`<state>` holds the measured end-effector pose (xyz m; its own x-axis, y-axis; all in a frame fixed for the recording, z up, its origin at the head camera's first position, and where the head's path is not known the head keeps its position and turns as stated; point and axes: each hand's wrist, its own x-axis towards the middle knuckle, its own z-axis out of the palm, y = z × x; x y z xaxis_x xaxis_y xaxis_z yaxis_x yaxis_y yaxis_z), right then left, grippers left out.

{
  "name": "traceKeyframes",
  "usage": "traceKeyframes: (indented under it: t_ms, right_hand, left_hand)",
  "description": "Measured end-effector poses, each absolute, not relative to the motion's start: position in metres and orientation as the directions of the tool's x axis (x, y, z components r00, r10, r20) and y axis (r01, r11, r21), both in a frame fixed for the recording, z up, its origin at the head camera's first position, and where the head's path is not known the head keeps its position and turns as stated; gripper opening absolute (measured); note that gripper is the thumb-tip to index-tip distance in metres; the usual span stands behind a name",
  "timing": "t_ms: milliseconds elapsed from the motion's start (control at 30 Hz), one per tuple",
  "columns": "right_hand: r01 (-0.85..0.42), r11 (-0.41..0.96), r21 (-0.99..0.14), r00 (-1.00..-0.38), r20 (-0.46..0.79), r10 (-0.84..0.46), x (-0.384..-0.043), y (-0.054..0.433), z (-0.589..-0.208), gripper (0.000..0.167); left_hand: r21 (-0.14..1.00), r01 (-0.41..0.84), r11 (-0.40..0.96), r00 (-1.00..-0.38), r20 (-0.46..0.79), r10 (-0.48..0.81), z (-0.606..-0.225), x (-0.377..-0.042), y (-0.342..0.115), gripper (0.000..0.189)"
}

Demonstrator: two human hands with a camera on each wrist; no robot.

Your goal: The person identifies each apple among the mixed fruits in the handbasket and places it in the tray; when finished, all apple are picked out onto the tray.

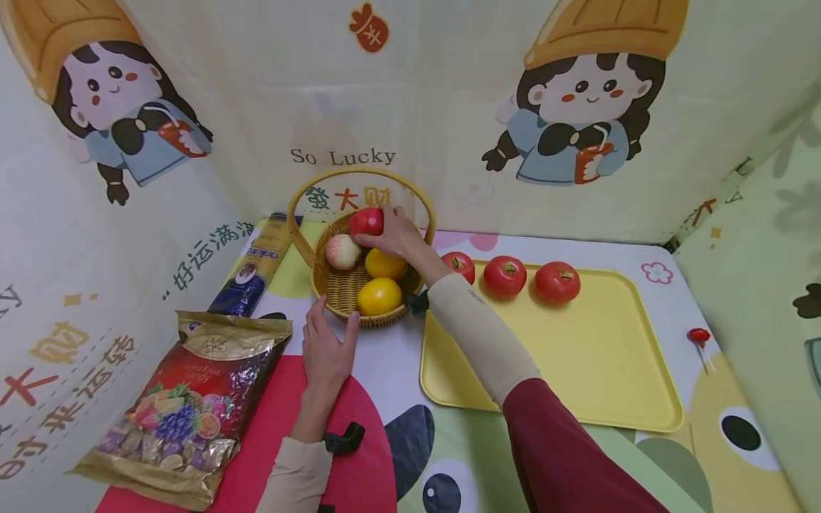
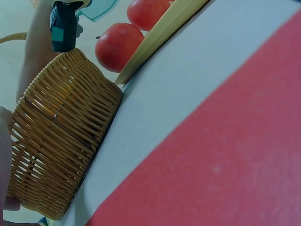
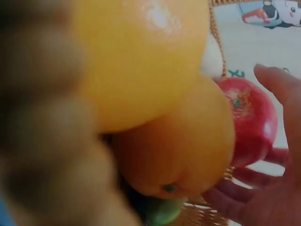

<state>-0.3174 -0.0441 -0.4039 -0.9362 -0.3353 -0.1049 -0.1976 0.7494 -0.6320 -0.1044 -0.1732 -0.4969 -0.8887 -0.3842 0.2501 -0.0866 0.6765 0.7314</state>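
A wicker basket [image 1: 345,291] with a tall hoop handle stands at the back. Inside it lie a pale pink-white peach [image 1: 343,251], an orange [image 1: 385,264] and a yellow fruit [image 1: 380,296]. At the basket's far side my right hand [image 1: 403,239] grips a red apple [image 1: 367,223], its fingers round the side. The right wrist view also catches part of a green fruit [image 3: 163,211] below the orange. My left hand [image 1: 327,350] is at the basket's near left edge, fingers spread and straight; in the left wrist view they border the wicker wall [image 2: 61,132].
Right of the basket is a yellow tray [image 1: 596,356] with three red apples [image 1: 504,277] along its back edge. A candy bag [image 1: 192,399] and a blue-gold packet [image 1: 250,274] lie at left. A red lollipop [image 1: 698,335] lies far right. Printed cloth walls surround the table.
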Motion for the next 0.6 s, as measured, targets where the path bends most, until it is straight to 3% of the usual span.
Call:
traceKeyframes:
  t_ms: [300, 600]
  right_hand:
    - [-0.17, 0.75, -0.639, -0.918, -0.174, -0.356, -0.3283, -0.0489, -0.403, 0.098]
    - [-0.17, 0.701, -0.692, -0.91, -0.162, -0.381, -0.3268, -0.044, -0.404, 0.095]
  left_hand:
    - [0.739, -0.081, 0.669, -0.882, 0.259, -0.393, -0.4962, -0.1059, -0.1749, 0.076]
    - [0.743, -0.092, 0.663, -0.893, 0.233, -0.384, -0.4998, -0.106, -0.172, 0.078]
